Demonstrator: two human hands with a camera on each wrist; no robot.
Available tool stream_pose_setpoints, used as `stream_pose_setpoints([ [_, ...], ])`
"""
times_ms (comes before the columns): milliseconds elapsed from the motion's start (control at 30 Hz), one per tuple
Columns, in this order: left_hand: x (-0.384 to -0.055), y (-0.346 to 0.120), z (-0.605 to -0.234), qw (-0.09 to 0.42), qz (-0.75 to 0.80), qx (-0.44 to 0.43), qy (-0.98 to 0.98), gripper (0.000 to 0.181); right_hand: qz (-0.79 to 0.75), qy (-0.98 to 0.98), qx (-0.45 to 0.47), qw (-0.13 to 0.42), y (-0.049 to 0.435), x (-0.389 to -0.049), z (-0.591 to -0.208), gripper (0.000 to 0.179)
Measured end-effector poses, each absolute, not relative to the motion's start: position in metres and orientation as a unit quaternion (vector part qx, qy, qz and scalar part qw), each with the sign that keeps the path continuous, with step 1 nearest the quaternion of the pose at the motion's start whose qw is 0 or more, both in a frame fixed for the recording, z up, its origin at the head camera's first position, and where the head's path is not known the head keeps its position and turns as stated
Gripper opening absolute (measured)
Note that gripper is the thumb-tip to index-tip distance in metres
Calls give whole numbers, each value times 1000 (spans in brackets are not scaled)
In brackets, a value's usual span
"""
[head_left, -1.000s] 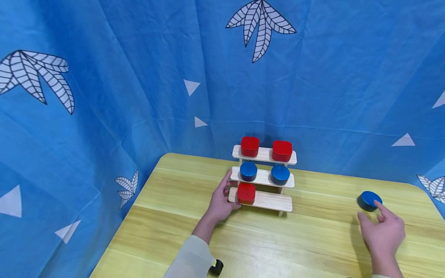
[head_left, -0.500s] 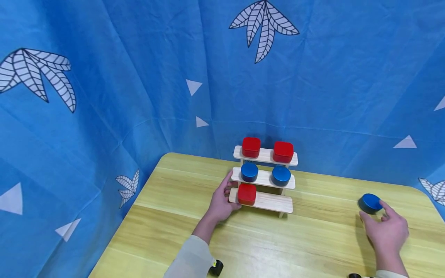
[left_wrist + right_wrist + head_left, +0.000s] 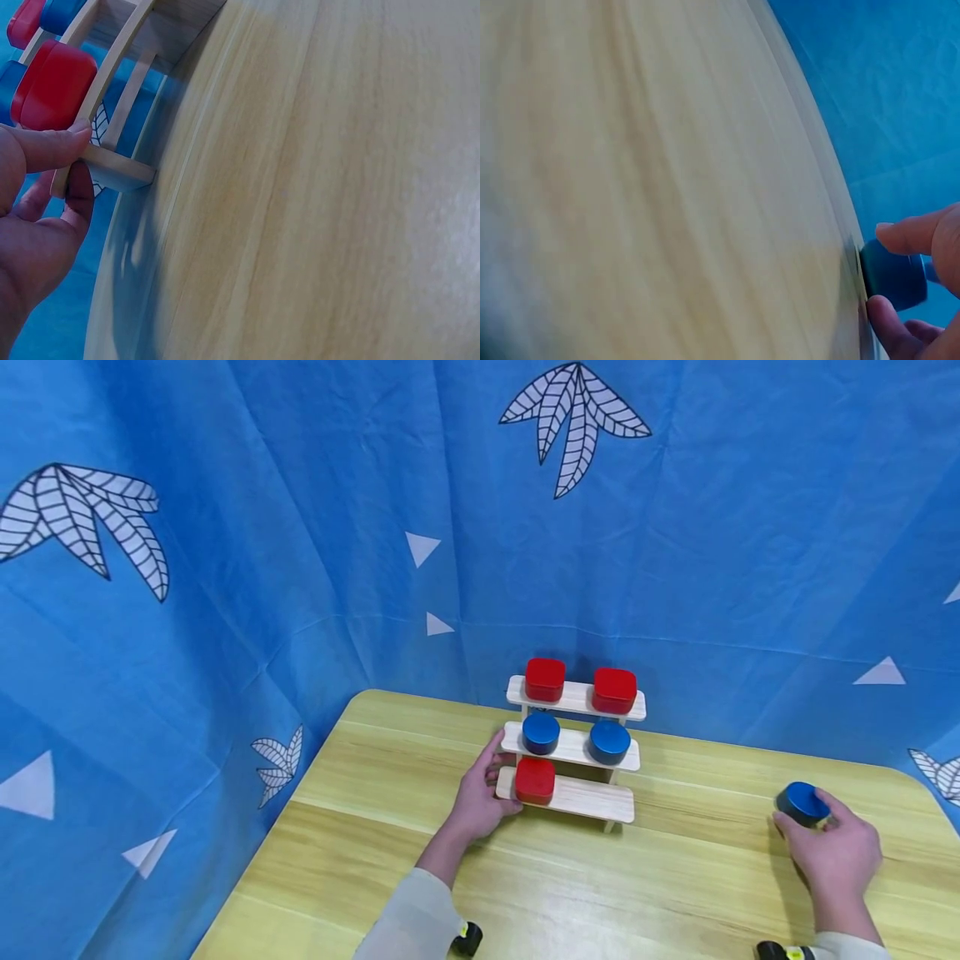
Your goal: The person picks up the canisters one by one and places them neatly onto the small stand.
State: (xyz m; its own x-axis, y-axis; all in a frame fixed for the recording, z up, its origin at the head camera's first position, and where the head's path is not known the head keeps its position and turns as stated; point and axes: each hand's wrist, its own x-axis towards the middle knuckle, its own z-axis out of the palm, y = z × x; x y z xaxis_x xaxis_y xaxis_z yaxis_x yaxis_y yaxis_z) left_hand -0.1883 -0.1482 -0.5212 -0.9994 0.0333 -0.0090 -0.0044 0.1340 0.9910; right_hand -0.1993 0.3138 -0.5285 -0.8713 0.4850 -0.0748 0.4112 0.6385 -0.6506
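Observation:
A small three-tier wooden shelf (image 3: 592,798) stands on the table. My left hand (image 3: 477,800) grips its left end; in the left wrist view the thumb lies on the lowest tier and fingers curl beneath the board (image 3: 120,169). At the right, my right hand (image 3: 836,852) pinches a round blue tin (image 3: 802,802) between thumb and forefinger. The right wrist view shows this blue tin (image 3: 894,276) between the fingertips, low over the tabletop. Two red square tins (image 3: 545,679) sit on the top tier, two round blue tins (image 3: 541,732) on the middle one, and one red tin (image 3: 535,780) at the lowest tier's left.
A pale wood-grain table (image 3: 360,785) carries everything. Behind it and to the left hangs a blue cloth (image 3: 337,510) with leaf prints, close behind the shelf. Black wrist devices (image 3: 468,938) show at both sleeves.
My right thumb and forefinger have come in around the blue tin from above and beside it. My left hand keeps its place on the shelf. The head view has shifted slightly.

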Motion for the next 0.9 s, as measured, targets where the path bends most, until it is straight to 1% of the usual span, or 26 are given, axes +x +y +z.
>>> stream_pose_setpoints([
  [133,-189,-148,-521,12,655,8,756,124,337,-908,-244,54,313,-203,-528,77],
  [400,-189,-148,-521,12,656,9,754,125,346,-904,-250,38,314,-209,-528,80],
  [633,-188,-147,-521,16,659,12,752,126,336,-908,-247,47,318,-214,-532,76],
  [900,-189,-148,-521,15,656,11,754,125,323,-910,-254,44,319,-216,-534,73],
])
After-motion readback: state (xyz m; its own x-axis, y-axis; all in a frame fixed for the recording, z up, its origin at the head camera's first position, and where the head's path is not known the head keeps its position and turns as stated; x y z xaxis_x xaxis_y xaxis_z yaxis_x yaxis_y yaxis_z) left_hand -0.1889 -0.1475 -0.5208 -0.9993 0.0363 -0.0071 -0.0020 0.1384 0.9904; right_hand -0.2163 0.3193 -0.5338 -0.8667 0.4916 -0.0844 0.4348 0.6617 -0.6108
